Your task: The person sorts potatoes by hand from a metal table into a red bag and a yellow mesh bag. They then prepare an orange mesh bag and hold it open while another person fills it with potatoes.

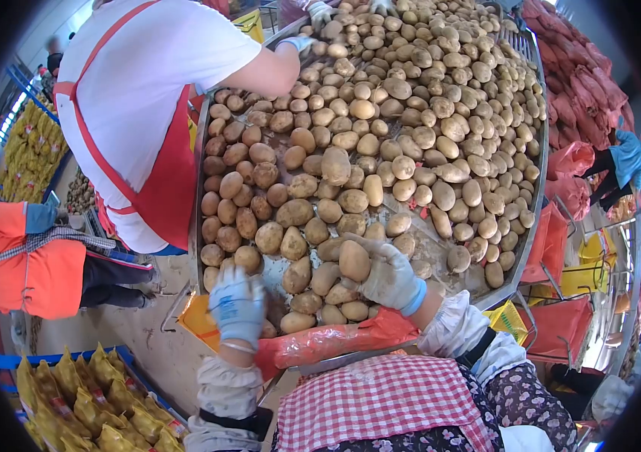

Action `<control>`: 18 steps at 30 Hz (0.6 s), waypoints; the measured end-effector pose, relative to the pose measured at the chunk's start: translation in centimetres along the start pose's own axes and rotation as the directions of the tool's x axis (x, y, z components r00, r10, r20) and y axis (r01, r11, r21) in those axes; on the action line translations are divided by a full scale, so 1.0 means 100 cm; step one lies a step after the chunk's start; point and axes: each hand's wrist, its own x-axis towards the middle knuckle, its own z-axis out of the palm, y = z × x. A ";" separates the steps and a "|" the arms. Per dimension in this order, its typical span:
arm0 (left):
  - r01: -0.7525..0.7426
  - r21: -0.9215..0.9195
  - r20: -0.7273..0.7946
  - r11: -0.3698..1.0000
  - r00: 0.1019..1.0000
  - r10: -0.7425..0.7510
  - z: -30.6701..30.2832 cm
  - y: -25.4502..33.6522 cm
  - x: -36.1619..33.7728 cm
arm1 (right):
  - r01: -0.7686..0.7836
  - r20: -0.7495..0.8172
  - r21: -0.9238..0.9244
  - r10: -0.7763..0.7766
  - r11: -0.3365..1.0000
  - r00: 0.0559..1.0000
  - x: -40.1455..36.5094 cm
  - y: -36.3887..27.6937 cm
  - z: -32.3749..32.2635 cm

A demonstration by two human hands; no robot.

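Note:
Many potatoes [335, 166] cover a metal sorting table [429, 241] in front of me. My right hand [394, 277], in a dirty white and blue glove, holds a potato [354, 261] between fingers and thumb above the near potatoes. My left hand [237, 307], in a similar glove, is over the near left edge of the table beside the potatoes; its fingers are blurred by motion, so what they hold, if anything, does not show. A red plastic wrap [335, 344] lines the near edge between my forearms.
A co-worker in a white shirt and red apron [162, 188] leans over the table's left side, a gloved hand [298, 43] at the potatoes. Yellow sacks [87, 392] stand lower left. Red sacks [573, 83] are piled at right, near red [561, 331] and yellow bags [588, 277].

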 end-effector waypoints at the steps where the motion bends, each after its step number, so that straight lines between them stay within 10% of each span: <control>1: -0.300 0.034 -0.342 0.953 0.893 0.293 0.001 0.025 0.000 | -0.061 0.030 0.007 0.060 0.998 0.998 0.003 0.003 -0.010; 2: -0.544 0.166 -0.617 0.823 0.593 0.517 0.003 0.043 -0.001 | -0.120 0.062 0.012 0.119 0.993 0.991 0.006 0.006 -0.017; 6: -0.603 0.313 -0.525 0.734 0.533 0.663 0.043 0.052 0.005 | -0.220 0.059 0.095 0.215 0.971 0.975 0.009 -0.004 -0.017; 12: -0.218 0.183 -0.079 0.959 0.969 0.235 0.022 -0.010 -0.011 | -0.075 -0.067 -0.113 0.068 0.991 0.995 -0.007 -0.032 -0.035; 13: -0.093 0.167 0.025 0.982 0.996 0.090 0.011 -0.012 -0.007 | 0.262 -0.101 -0.644 -0.419 0.718 0.902 -0.011 -0.041 -0.029; 14: -0.090 0.166 0.028 0.982 0.996 0.087 0.004 -0.007 -0.005 | 0.329 0.142 -0.939 -0.755 0.102 0.640 -0.015 -0.047 -0.027; 15: -0.153 0.078 -0.132 0.985 0.978 0.162 -0.008 0.004 -0.003 | 0.328 0.141 -0.939 -0.753 0.105 0.642 -0.016 -0.049 -0.036; 16: -0.227 0.001 -0.297 0.974 0.930 0.217 -0.019 0.016 0.002 | 0.124 0.258 -0.965 -0.743 -0.232 0.618 -0.015 -0.051 -0.049; 17: -0.407 0.037 -0.489 0.912 0.789 0.372 -0.020 0.029 0.017 | -0.097 0.372 -0.839 -0.694 -0.535 0.617 -0.013 -0.051 -0.055; 18: -0.562 0.114 -0.648 0.819 0.583 0.490 -0.016 0.042 0.035 | -0.094 0.375 -0.838 -0.694 -0.537 0.615 -0.009 -0.046 -0.053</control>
